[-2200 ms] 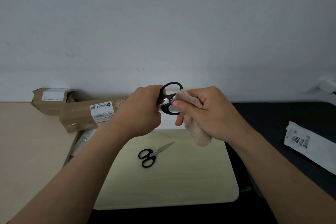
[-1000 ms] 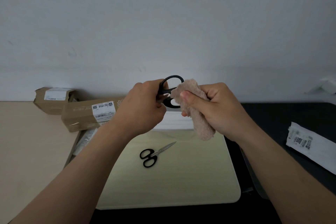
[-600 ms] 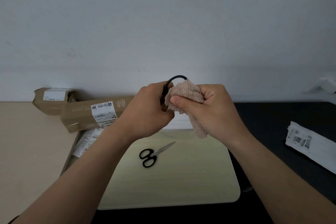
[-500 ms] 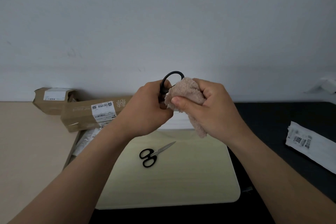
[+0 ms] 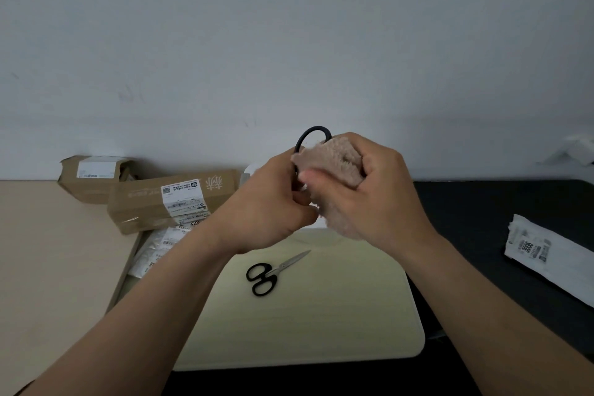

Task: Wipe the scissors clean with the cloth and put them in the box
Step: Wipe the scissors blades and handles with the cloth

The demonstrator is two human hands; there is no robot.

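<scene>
The held scissors (image 5: 316, 128) are at the wiping step. Only one black handle loop shows, rising above the two hands; the blades are hidden, so how clean they are cannot be read. The cloth (image 5: 334, 157) is bunched against the scissors just below that loop. The right hand (image 5: 376, 190) grips the cloth with its fingers curled round it, the thumb pressing the fabric toward the scissors. The left hand (image 5: 270, 202) holds the scissors with its fingers curled round the part below the loop (the exact contact is covered). Both hands are raised over the far edge of the cream board (image 5: 321, 331). A second pair of scissors (image 5: 273, 270) lies flat and closed on the far half of the board, touched by neither hand; it probably remains to be wiped. Neither pair is in a box yet. Two cardboard boxes (image 5: 173, 199) lie beyond the board's far-left corner; which one receives the scissors cannot be told. A white packet (image 5: 546, 254) lies well apart, to the board's right.
</scene>
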